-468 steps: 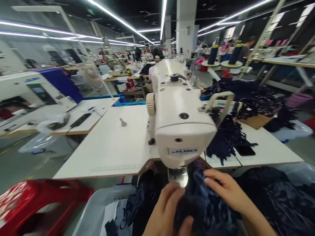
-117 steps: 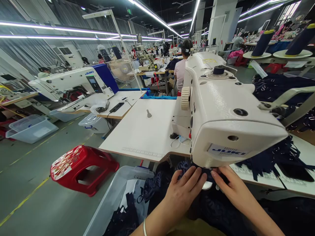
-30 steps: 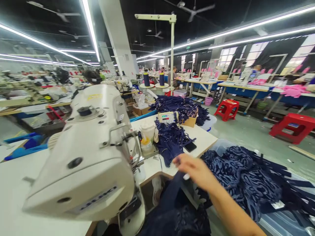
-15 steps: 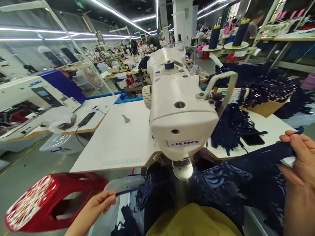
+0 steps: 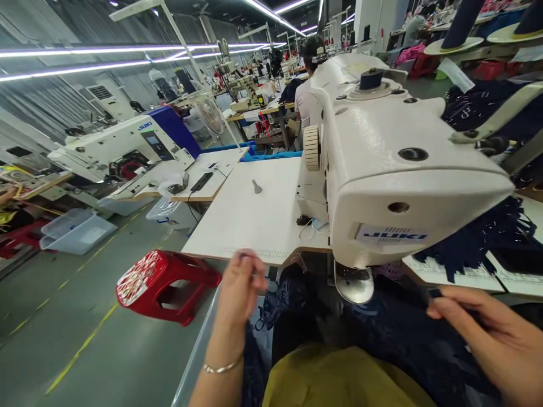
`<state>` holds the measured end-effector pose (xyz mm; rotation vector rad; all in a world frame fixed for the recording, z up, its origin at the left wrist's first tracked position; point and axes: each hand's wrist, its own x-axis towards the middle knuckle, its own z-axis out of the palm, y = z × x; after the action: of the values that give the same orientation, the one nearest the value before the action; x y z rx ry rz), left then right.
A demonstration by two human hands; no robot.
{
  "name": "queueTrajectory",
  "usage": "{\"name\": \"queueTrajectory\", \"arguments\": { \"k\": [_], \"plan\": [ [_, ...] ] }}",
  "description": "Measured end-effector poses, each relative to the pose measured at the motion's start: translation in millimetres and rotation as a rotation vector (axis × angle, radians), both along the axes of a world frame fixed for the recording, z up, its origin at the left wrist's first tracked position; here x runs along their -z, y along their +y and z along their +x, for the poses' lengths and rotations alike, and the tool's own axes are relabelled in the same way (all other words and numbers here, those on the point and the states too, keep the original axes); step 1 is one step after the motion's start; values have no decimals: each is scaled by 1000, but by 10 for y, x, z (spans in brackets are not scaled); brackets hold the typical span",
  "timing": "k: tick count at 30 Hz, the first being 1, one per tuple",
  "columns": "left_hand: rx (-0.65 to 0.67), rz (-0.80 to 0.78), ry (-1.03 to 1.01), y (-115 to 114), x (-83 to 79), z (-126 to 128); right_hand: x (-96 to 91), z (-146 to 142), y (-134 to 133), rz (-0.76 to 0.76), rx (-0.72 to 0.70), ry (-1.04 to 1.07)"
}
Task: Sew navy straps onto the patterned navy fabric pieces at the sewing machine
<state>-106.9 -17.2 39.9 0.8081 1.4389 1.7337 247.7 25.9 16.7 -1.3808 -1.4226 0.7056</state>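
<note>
A white JUKI sewing machine point(image 5: 382, 186) stands in front of me, its rounded metal plate point(image 5: 354, 285) below the head. My left hand point(image 5: 241, 288) is raised at the table's front edge, left of the machine. Its fingers are curled together and slightly blurred; what they hold, if anything, is too unclear to name. On the other side, my right hand point(image 5: 483, 328) pinches the edge of dark navy fabric point(image 5: 399, 316), which spreads below the machine and over my lap. Bunched navy straps point(image 5: 278, 299) hang left of the plate.
A white tabletop point(image 5: 241, 220) carries a small grey key-like piece point(image 5: 257, 186). Left of it stand a red stool point(image 5: 182, 282) and another JUKI machine point(image 5: 123, 147). At right lie a navy strap pile point(image 5: 466, 249) and a phone point(image 5: 517, 263). A person point(image 5: 307, 85) sits behind the machine.
The view has swung left. My left hand has risen from the low straps to the table edge, and the strap it held no longer shows clearly. My right hand has come closer to the machine.
</note>
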Motion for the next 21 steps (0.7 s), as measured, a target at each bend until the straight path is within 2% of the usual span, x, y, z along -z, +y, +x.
{"name": "queueTrajectory", "arguments": {
  "k": [3,4,7,11,14,17,21],
  "plan": [
    [308,-87,35,-35,15,631,-21,-283,-81,187,-307,-214],
    [494,-118,88,-50,43,793,-16,-365,-94,261,-354,-256],
    [710,-141,217,-77,145,1065,31,-540,-119,421,-420,-373],
    [691,-136,304,-55,201,1097,103,-601,-137,525,-452,-482],
    [592,-101,520,-40,159,1105,132,-596,-133,589,-446,-537],
    [484,-24,849,-50,124,1146,123,-607,-126,647,-428,-587],
    [457,181,1429,-79,121,1163,82,-650,-137,707,-386,-575]
  ]
}}
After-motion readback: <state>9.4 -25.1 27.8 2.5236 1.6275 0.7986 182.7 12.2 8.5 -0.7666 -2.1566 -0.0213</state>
